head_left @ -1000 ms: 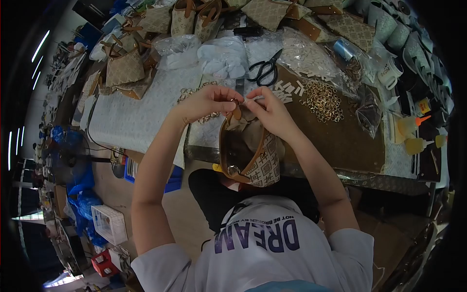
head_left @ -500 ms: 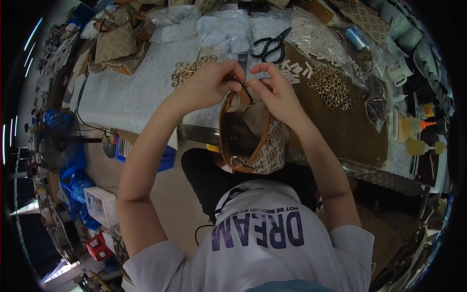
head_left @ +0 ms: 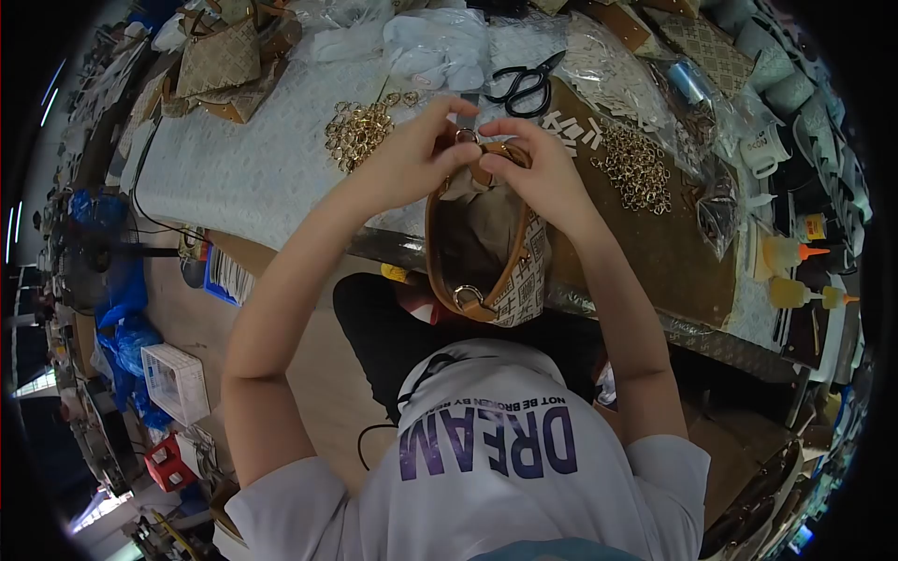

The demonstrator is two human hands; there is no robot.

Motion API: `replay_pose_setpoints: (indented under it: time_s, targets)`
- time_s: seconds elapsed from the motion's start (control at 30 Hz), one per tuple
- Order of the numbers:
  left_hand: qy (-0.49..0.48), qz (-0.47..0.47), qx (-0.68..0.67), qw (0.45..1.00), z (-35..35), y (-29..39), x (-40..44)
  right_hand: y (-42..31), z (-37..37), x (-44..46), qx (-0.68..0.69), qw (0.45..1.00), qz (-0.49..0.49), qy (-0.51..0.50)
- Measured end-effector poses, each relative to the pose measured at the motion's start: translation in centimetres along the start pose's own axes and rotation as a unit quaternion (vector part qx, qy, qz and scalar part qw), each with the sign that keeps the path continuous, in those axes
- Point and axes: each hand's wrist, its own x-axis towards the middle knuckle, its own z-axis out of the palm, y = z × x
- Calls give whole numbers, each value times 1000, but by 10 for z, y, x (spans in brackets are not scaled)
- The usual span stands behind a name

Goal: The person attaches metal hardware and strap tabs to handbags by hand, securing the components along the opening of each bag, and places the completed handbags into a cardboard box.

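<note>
**Left hand [head_left: 416, 159] and right hand [head_left: 544, 178] meet at the far rim of a patterned, tan-edged fabric handbag [head_left: 535, 285]**

The handbag is mouth-up between the edge of the pale-covered worktable [head_left: 234, 192] and the person's black-trousered lap [head_left: 360, 327], its brown lining showing and its cream-and-brown patterned side turned to the right. A shiny round metal ring [head_left: 468, 297] sits at its near end.

The right hand grips the far rim between thumb and bent fingers. The left hand is half-closed beside it, thumb and fingers curled near a second metal ring [head_left: 466, 136] — whether they pinch it cannot be told.

Left of the left hand lies a heap of small gold metal rings [head_left: 358, 136]. Beyond the right hand are black-handled metal scissors [head_left: 527, 89] and flat white strips [head_left: 569, 129]; to its right, small gold metal fittings [head_left: 636, 173] lie piled on a brown mat [head_left: 673, 266]. Farther right stand a white mug [head_left: 762, 151] and a clear, orange-tipped bottle [head_left: 779, 252].
</note>
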Motion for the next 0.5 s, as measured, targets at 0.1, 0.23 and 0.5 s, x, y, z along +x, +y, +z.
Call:
replay_pose_setpoints:
  time_s: [0.1,0.23,0.5]
  targets:
    - [34,-29,-103,994,18,-23,-12,4,-3,3,-71,997,-16,17]
    - [94,-73,-100,988,31,-31,-18,-1,-6,0,-82,996,21,5]
    - [134,-65,-125,981,40,-27,-21,17,8,-5,-99,991,-60,61]
